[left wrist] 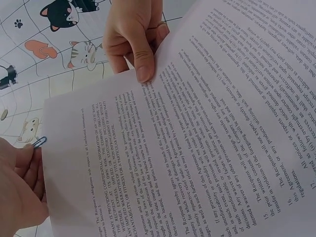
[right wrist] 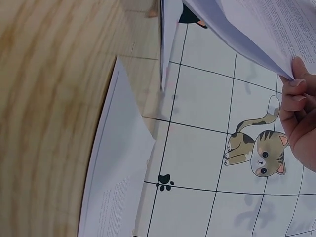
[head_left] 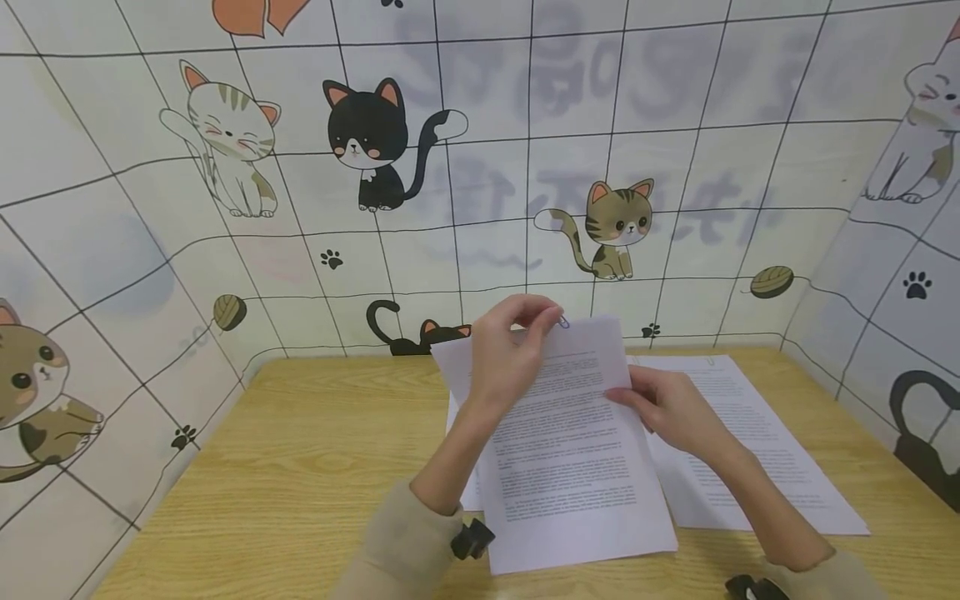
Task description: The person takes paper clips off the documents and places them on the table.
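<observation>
Several printed sheets (head_left: 562, 450) are held up, tilted, over the table. My left hand (head_left: 502, 358) is at their top edge and pinches a small blue paper clip (left wrist: 39, 142) between thumb and fingertips; one end of the clip overlaps the page edge in the left wrist view. At the right edge of the sheets, my right hand (head_left: 678, 408) grips the paper, thumb on the printed face and curled fingers behind. The right wrist view shows the held sheets (right wrist: 266, 44) slightly fanned apart at their edge.
Another printed stack (head_left: 750, 450) lies on the wooden table (head_left: 315, 450) at the right, with a light clip (head_left: 711, 362) on its top edge. More white paper (head_left: 471, 492) lies behind the held sheets. A cat-patterned wall covering (head_left: 487, 192) rises around the table.
</observation>
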`<state>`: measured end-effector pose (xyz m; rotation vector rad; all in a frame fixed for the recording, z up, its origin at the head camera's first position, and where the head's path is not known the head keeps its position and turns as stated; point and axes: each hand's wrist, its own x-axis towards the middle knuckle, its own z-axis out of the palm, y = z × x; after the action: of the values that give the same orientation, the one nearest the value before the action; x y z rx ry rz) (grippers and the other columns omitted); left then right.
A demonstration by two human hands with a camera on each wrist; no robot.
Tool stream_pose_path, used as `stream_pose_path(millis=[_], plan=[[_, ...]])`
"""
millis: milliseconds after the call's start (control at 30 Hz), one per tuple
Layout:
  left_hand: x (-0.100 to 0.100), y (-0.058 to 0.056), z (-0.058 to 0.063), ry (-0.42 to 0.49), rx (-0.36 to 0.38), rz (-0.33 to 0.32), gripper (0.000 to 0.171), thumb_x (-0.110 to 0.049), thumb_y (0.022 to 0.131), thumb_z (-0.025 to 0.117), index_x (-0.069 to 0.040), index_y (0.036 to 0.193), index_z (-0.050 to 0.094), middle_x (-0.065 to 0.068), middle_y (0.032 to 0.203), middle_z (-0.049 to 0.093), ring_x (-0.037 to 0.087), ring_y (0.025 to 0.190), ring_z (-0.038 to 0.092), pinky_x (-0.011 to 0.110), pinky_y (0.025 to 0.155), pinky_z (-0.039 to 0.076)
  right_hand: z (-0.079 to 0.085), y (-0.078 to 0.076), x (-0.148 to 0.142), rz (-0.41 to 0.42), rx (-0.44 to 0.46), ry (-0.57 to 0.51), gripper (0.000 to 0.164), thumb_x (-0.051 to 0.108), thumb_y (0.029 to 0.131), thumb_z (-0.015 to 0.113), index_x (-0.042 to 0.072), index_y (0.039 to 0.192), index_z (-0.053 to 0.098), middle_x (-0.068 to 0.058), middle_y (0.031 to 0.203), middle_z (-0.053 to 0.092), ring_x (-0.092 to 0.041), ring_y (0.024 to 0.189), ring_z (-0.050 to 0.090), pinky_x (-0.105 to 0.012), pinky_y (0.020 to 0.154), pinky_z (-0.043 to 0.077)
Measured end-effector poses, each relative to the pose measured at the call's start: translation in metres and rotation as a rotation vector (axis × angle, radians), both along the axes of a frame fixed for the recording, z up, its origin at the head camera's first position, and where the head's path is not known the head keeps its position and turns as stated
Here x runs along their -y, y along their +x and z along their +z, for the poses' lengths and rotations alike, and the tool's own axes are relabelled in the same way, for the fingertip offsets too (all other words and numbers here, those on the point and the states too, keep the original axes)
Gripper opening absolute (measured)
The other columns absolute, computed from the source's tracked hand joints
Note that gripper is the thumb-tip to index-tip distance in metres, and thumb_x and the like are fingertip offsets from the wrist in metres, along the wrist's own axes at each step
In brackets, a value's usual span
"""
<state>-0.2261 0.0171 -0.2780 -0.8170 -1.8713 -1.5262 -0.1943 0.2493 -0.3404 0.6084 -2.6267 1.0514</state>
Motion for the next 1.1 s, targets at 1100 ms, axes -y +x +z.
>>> stream_pose_path(millis=[1100], plan=[[0.043, 0.007, -0.019, -0.022, 0.065, -0.023, 0.005, -0.008, 0.093, 0.073, -0.004, 0.096, 0.075, 0.001, 0.089, 0.073, 0.013, 0.079, 0.062, 0.028, 0.075, 0.05, 0.005, 0.001, -0.008, -0.062, 0.015, -0.008, 0.03, 0.004, 0.096, 0.067, 0.001, 0.126, 0.066, -0.006, 0.091, 0.071, -0.016, 0.05, 0.053, -0.024, 0.043, 0.038]])
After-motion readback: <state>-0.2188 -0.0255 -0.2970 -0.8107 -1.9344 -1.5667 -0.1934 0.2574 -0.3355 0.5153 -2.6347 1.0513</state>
